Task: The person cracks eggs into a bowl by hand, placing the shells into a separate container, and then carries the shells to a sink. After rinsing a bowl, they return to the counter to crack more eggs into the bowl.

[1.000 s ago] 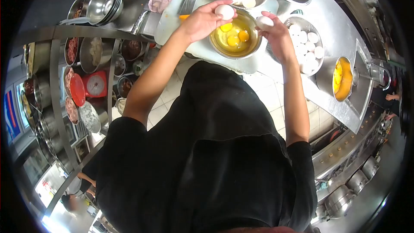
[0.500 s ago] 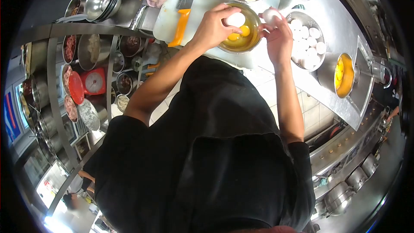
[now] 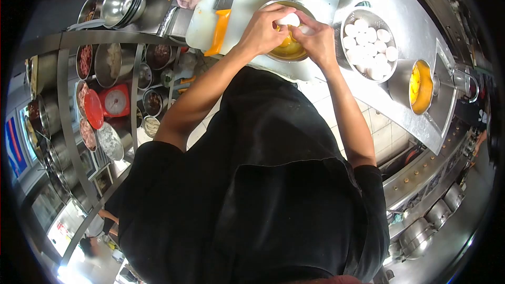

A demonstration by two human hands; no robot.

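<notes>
We are holding a white egg (image 3: pixel 289 19) just over the yolk bowl (image 3: pixel 286 61). Our left hand (image 3: pixel 259 31) is curling its fingers around it. At 4 o'clock from the egg, our right hand (image 3: pixel 321 46) is pinching a white thing (image 3: pixel 306 30); we are not able to tell if it is shell or another egg. The holey bowl (image 3: pixel 375 17) is sitting at 3 o'clock, and the knife (image 3: pixel 220 31) is lying at 9 o'clock. Pushing too hard could be dropping shell bits in or popping yolks; wet fingers could be slipping.
</notes>
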